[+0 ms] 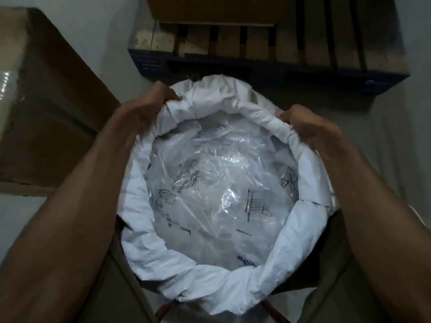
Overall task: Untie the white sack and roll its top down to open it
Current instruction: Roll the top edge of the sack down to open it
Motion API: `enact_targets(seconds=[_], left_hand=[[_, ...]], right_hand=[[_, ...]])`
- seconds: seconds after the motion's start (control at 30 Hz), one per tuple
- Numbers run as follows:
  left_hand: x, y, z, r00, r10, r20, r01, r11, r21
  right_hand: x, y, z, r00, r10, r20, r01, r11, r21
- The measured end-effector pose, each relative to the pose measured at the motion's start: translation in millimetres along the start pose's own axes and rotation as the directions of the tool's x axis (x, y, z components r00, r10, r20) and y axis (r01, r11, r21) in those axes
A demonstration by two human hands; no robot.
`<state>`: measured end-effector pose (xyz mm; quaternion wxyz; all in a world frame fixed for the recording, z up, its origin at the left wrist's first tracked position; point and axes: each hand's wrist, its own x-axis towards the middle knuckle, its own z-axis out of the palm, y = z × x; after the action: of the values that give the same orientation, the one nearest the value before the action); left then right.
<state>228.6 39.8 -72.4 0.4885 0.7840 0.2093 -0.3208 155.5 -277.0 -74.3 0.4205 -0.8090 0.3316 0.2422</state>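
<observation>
Grey floor (384, 136), wooden pallet (268, 43) beyond sack (144, 206)

Quick tally: one white sack (300, 231), one clear printed plastic liner (217, 194) seen inside it, two hands (142, 108) (310, 129), one wooden pallet (268, 47), two cardboard boxes (42, 101) (217, 9) counted.

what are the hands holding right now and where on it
Both hold the white sack by its rolled-down rim: left hand at the far-left side, right hand at the far-right.
</observation>
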Motion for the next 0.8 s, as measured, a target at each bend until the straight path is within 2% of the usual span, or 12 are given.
enact_targets(seconds=[0.1, 0.13, 0.17, 0.2, 0.23, 0.3, 0.37, 0.47, 0.53, 0.63, 0.7, 0.8], left_hand=[[-2, 5, 3, 0.982, 0.147, 0.122, -0.169, 0.966, 0.198], [-3, 6, 5, 0.965, 0.24, 0.103, -0.262, 0.891, 0.372], [-1, 5, 8, 0.932, 0.357, 0.066, -0.329, 0.752, 0.571], [-1, 2, 12, 0.876, 0.481, 0.039, -0.356, 0.591, 0.724], [0, -1, 19, 0.803, 0.595, 0.025, -0.366, 0.46, 0.809], [3, -1, 35, 0.714, 0.699, 0.04, -0.399, 0.359, 0.844], [10, -1, 52, 0.707, 0.707, 0.025, -0.415, 0.385, 0.824], [7, 2, 63, 0.687, 0.723, -0.069, -0.371, 0.431, 0.822], [4, 7, 58, 0.727, 0.677, -0.111, -0.35, 0.505, 0.789], [1, 18, 43, 0.846, 0.52, -0.117, -0.343, 0.699, 0.627], [2, 23, 34, 0.906, 0.422, -0.041, -0.348, 0.795, 0.496], [-2, 30, 20, 0.974, 0.195, 0.112, -0.218, 0.941, 0.259]], right_hand=[[10, -3, -8, 0.996, 0.087, 0.027, -0.09, 0.99, 0.107], [13, -6, -4, 0.999, 0.037, -0.019, -0.036, 0.997, 0.062], [15, -9, 3, 0.991, -0.082, -0.102, 0.078, 0.996, -0.046], [14, -14, 11, 0.944, -0.268, -0.195, 0.227, 0.952, -0.208], [13, -18, 20, 0.839, -0.483, -0.252, 0.362, 0.84, -0.405], [11, -25, 38, 0.647, -0.738, -0.19, 0.458, 0.576, -0.677], [21, -21, 52, 0.638, -0.762, -0.108, 0.436, 0.473, -0.765], [28, -16, 60, 0.661, -0.745, -0.096, 0.401, 0.458, -0.793], [25, -19, 57, 0.687, -0.719, -0.099, 0.474, 0.548, -0.689], [22, -30, 47, 0.822, -0.566, -0.06, 0.454, 0.717, -0.53], [20, -38, 43, 0.89, -0.455, -0.022, 0.401, 0.805, -0.437], [19, -42, 32, 0.96, -0.275, 0.058, 0.281, 0.936, -0.211]])
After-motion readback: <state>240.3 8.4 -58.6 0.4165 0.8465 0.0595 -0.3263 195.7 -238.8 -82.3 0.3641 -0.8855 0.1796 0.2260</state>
